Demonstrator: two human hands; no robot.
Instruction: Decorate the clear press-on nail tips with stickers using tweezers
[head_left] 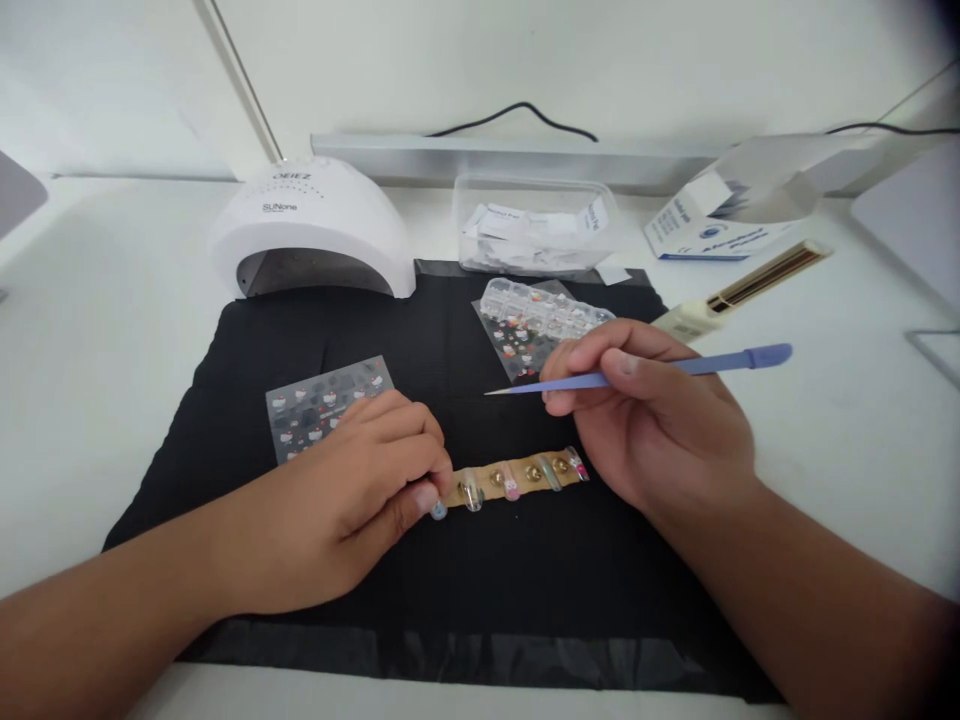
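Note:
My left hand is closed, thumb against fingers, at the left end of a tan strip lying on the black mat. Decorated false nails and gold metal studs sit along that strip. A small blue false nail shows just under my left thumb; the strip's end is hidden by the fingers. My right hand pinches a slim purple pointed tool, its pale tip facing left above the mat and apart from the strip. Whether this is a brush or tweezers I cannot tell.
On the black mat lie a sticker sheet, another sheet and a clear compartment case. Behind stand a white nail lamp, a plastic tub and an opened carton. A gold-capped bottle is beyond my right hand.

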